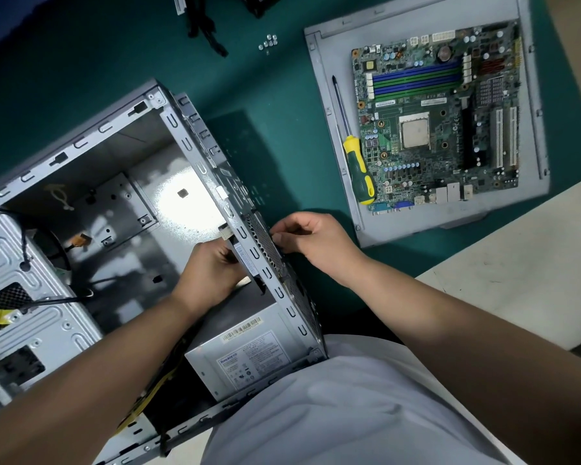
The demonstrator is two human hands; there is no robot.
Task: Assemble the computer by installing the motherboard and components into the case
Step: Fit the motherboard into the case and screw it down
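Closest to the camera, the person's white shirt (332, 414) presses against the near corner of the open computer case (81, 182), which lies on its side on the green desk (265, 135) with the power supply (249, 357) already seated in that corner. Both hands work at the case's rear panel (249, 236): the left hand (212, 270) reaches inside, fingers curled around a flat part set against the panel's inner face, seemingly the rear fan, though the hand hides most of it; the right hand (312, 239) is outside, its grip pinched on something small at the perforated grille, too small to name. The step in hand looks like fixing that part to the rear panel, early in the assembly. The motherboard (440, 119) is not yet installed; it rests well apart on the detached side panel (332, 62), with the yellow-handled screwdriver (353, 152) just beside it and loose screws (268, 41) farther off. Next, the fastening likely needs aligning with the grille holes while the inner hand steadies the part.
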